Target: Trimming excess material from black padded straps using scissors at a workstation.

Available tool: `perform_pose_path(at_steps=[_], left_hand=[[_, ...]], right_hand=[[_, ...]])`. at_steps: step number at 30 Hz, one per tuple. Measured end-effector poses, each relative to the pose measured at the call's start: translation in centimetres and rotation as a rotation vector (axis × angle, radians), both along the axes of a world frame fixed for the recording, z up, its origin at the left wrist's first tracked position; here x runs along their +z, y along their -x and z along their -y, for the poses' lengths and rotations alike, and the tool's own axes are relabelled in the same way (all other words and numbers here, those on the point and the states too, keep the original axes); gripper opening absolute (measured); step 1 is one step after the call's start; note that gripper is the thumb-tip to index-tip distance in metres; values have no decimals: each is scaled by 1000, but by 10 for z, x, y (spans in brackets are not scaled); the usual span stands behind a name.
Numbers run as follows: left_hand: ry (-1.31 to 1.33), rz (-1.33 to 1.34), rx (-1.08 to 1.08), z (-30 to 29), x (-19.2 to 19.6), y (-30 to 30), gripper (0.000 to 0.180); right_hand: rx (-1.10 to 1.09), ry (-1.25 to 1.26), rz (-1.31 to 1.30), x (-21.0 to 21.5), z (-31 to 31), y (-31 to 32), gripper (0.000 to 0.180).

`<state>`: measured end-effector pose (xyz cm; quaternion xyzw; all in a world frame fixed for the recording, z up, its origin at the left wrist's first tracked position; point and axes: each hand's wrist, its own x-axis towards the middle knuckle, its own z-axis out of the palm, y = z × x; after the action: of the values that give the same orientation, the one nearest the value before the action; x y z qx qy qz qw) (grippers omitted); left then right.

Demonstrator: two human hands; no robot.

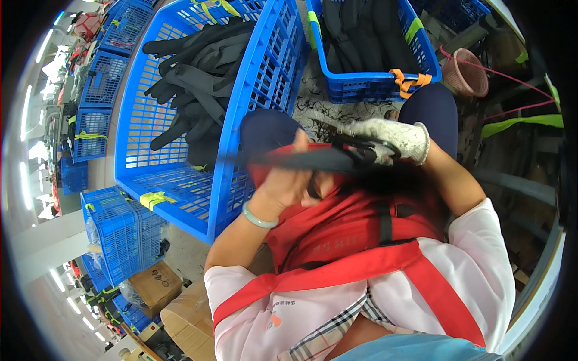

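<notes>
A black padded strap (313, 160) stretches across my lap, partly smeared by motion. My right hand (385, 139), in a whitish knit work glove, is closed on its right end, where thin black webbing and dark parts bunch together. My left hand (289, 183) is bare, with a pale bangle (260, 218) at the wrist. Its fingers curl around the strap from below, and the thumb side points up; blur hides the exact grip. Beneath both hands lies a red apron (343, 231) over my lap.
To my left stands a large blue crate (232, 141) heaped with black padded straps (205, 78). Another blue crate (376, 78) of straps is ahead. A pink basket (466, 72) sits at the far right. Stacked blue crates (117, 231) and cardboard boxes (155, 286) are at left.
</notes>
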<state>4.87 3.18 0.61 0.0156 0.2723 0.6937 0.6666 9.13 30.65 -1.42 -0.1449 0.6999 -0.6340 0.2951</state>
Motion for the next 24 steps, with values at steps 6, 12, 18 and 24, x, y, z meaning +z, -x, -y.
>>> perform_pose_path(at_steps=[6, 12, 18, 24], left_hand=[[694, -1179, 750, 27, -19, 54, 15], [797, -1801, 693, 19, -27, 48, 11], [672, -1680, 590, 28, -9, 65, 10], [692, -878, 804, 103, -15, 164, 20]], right_hand=[[-675, 219, 191, 12, -64, 98, 23], [-654, -97, -48, -67, -115, 236, 28], [-477, -892, 220, -174, -165, 253, 17], [-853, -633, -37, -146, -162, 274, 19]])
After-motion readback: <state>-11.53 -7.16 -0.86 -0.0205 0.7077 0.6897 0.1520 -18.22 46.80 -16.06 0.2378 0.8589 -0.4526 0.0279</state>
